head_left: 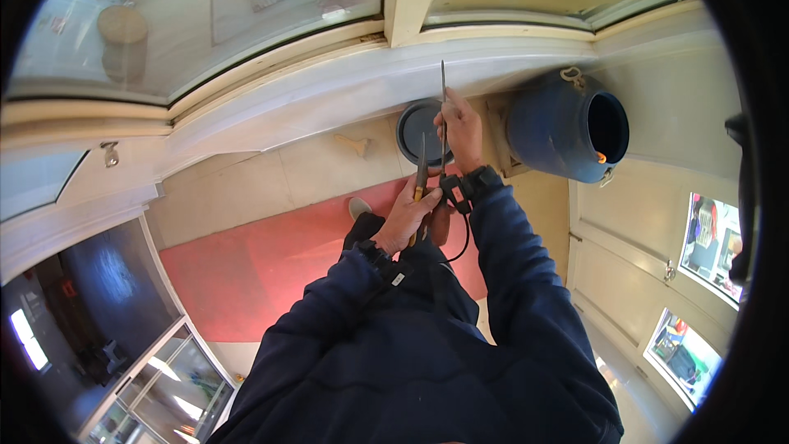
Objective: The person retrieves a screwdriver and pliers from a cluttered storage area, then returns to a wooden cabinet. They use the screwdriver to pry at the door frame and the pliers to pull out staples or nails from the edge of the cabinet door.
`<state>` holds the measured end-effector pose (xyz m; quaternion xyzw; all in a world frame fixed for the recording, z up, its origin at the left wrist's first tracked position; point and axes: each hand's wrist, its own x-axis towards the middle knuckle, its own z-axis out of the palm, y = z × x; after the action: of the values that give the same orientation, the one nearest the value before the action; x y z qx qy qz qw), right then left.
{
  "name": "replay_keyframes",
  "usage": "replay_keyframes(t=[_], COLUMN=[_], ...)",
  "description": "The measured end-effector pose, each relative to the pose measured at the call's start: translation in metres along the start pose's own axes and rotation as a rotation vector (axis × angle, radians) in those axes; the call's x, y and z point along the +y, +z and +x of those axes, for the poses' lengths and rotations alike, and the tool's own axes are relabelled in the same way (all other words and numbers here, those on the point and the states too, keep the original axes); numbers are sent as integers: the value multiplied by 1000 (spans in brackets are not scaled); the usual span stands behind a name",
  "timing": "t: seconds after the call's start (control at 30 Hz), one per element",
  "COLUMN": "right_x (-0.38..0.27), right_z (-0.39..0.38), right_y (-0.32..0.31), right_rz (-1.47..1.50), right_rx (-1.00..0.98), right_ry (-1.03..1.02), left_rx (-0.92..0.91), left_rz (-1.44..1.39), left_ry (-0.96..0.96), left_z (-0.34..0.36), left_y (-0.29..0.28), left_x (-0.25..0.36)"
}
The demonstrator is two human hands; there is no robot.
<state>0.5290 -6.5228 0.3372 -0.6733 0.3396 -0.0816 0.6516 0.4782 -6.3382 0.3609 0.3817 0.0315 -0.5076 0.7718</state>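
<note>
The left hand [403,218] is wrapped round the pliers [422,171]; the right hand [463,133] is clamped on the rod [444,144]. Both tools point away from the wearer, nearly parallel, rod just right.

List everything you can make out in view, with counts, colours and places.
Pointed tool: one, dark with orange-yellow handle, held at left
Thin rod: one, dark, held at right
Round container or lid: one, blue-grey, floor ahead
Barrel: one, blue, right
Small piece: one, tan, floor ahead
Mat: one, red, floor
Window: several panes, cream frames, top
Door: at least one, cream, right
Cable: one, black, below the right wrist
Wrist devices: two, black, one per wrist
Sleeves: two, dark blue, lower middle
Left hand: one, bare, centre
Right hand: one, bare, centre
</note>
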Motion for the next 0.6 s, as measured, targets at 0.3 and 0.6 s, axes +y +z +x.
replay_keyframes(t=[0.3,0.6], right_x=[13,25], right_z=[72,101], right_y=[-21,-29], right_rz=[-16,37], right_rx=[-38,-109], right_ry=[-7,-31], left_rx=[137,319], left_rz=[-16,88], left_ry=[26,131], left_z=[69,97], left_y=[5,23], left_x=[-25,-30])
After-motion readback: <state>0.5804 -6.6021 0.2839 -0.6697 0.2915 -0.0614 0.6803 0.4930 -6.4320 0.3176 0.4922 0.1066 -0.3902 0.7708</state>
